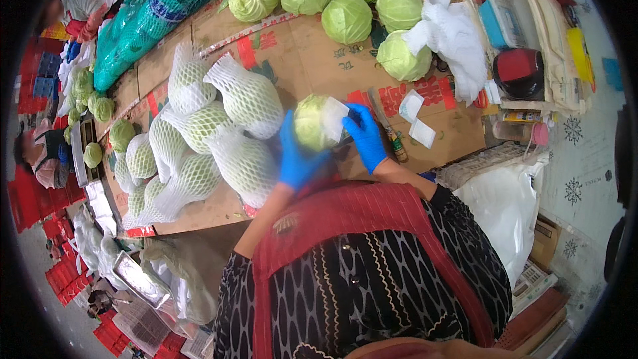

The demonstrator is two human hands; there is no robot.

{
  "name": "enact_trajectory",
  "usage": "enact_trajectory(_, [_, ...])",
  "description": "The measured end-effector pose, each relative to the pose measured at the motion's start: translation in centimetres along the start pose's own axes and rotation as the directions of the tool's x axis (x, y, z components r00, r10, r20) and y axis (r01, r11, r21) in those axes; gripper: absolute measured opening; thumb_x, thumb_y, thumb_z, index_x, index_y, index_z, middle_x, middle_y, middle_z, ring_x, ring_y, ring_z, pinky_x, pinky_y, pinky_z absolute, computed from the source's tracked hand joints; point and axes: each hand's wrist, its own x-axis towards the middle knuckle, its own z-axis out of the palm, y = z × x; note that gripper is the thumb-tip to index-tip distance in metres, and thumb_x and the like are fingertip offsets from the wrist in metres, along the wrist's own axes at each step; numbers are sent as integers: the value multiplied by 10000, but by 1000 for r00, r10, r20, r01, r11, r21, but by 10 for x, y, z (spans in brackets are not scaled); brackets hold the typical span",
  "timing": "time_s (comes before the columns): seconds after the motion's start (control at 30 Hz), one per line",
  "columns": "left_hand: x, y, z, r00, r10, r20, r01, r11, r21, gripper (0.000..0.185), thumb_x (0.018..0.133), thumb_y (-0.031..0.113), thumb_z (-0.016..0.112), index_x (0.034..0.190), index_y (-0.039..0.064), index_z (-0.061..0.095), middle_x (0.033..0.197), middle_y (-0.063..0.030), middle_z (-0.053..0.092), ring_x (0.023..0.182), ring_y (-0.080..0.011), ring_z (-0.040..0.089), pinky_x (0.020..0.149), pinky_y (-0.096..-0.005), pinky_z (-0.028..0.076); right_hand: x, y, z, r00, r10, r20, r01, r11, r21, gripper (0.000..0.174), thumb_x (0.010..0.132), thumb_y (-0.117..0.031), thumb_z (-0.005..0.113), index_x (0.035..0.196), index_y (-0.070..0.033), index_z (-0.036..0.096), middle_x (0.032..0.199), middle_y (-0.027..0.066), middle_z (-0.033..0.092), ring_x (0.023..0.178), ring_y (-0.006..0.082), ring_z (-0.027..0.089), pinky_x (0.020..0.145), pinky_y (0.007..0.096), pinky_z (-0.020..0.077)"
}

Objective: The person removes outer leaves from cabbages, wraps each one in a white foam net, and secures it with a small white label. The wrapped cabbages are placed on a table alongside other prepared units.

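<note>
In front of my body, a green cabbage (310, 120) is cupped from its left and lower side by my left hand (298, 157), in a blue glove. A white paper square (333, 118) lies against the cabbage's right side, and my gloved right hand (363, 132) grips its edge between thumb and fingers. Left of my hands, several cabbages in white foam nets (246, 102) are heaped on the cardboard. Bare cabbages (346, 19) stand at the far side. One cabbage (402, 57) touches a pile of white foam nets (461, 45). Two white paper pieces (416, 119) lie to the right.
A knife-like tool (396, 144) lies right of my right hand. A teal net sack (144, 25) lies far left. Bins with a red-and-black object (518, 72) and a blue box (498, 22) stand at right. Other people (47, 154) are at far left.
</note>
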Motion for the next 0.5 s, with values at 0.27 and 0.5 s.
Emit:
enact_trajectory(0.27, [4,6,1,994,103,-21,-101,992,80,1152,693,43,832,1542,124,57,1533,-135,234,1399,-294,304,1131,-443,337,8,2,2,999,-43,-3,43,989,145,426,856,-180,708,1220,-32,545,1205,97,564,1118,221,540,964,369,442])
enact_trajectory(0.5, [4,41,3,988,80,-131,-102,980,-171,892,808,222,747,1493,25,210,1506,-185,277,1384,-319,306,1131,-441,289,7,-15,8,922,-381,74,387,899,-204,467,810,-180,746,1207,-41,543,1194,131,549,1130,266,527,980,391,421])
